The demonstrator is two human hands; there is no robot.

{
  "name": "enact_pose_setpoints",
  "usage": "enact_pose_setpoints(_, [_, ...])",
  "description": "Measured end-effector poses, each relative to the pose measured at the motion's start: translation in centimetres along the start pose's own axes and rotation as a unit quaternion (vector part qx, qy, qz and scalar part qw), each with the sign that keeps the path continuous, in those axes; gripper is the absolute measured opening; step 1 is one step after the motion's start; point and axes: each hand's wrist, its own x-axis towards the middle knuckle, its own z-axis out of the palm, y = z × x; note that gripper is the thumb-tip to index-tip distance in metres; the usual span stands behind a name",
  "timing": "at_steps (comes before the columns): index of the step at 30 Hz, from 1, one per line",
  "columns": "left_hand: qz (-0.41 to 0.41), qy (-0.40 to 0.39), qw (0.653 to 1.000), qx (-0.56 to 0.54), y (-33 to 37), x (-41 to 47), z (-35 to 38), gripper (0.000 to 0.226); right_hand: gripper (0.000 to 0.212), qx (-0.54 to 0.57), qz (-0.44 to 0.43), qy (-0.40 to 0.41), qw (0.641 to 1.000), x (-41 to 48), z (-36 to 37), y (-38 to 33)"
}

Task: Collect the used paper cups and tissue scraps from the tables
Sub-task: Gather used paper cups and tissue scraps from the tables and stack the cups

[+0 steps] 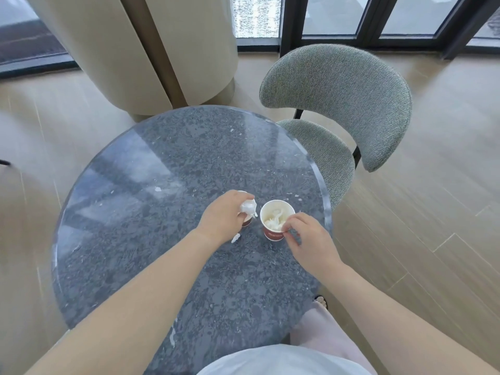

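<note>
Mid-frame on the desk [189, 158], the grip of your left hand [226, 216] clamps a crumpled tissue [248, 208] over a half-hidden cup [246, 223], while your right hand [307, 238] pinches the rim of the tissue-filled paper cup [276, 221], likely steadying it.

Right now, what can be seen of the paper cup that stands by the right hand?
The paper cup stands upright, without a lid, on the grey speckled table, towards its right edge. Its inside is white; its outer wall is reddish brown with pale print, too blurred to read. Crumpled white tissue lies inside it. The curled fingers of the right hand meet its near rim; whether they pinch it, I cannot tell.
</note>
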Motion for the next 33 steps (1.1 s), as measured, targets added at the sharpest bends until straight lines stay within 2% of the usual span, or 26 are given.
enact_pose_setpoints(5, [-0.004, 0.025, 1.0, 0.007, -0.2, -0.1, -0.1, 0.05, 0.009, -0.005, -0.001, 0.006, 1.0, -0.3, -0.1, 0.0])
enact_pose_setpoints(12, [-0.027, 0.114, 0.991, -0.057, -2.7, -2.3, 0.5, 0.031, 0.01, -0.002, 0.004, 0.006, 1.0, -0.3, 0.3, 0.0])
enact_pose_setpoints(17, [-0.078, 0.086, 0.99, -0.074, -4.1, -4.0, 2.4, 0.026, 0.01, -0.009, 0.006, 0.001, 1.0, -0.4, 0.9, -0.2])
enact_pose_setpoints(21, [-0.113, 0.07, 0.987, -0.088, -4.1, -4.4, 4.0, 0.037, 0.01, -0.017, 0.013, -0.004, 1.0, -0.6, 1.4, -0.3])
enact_pose_setpoints(23, [-0.112, 0.073, 0.987, -0.089, -3.8, -4.3, 4.5, 0.041, 0.011, -0.017, 0.014, -0.006, 1.0, -0.6, 1.6, -0.3])
enact_pose_setpoints(29, [-0.09, 0.104, 0.987, -0.079, -3.3, -3.4, 4.6, 0.031, 0.01, -0.018, 0.023, -0.014, 0.999, -0.7, 1.6, -0.3])
enact_pose_setpoints(33, [-0.082, 0.094, 0.989, -0.076, -2.7, -2.4, 4.7, 0.031, 0.009, -0.027, 0.036, -0.006, 0.999, -0.6, 1.5, -0.3])
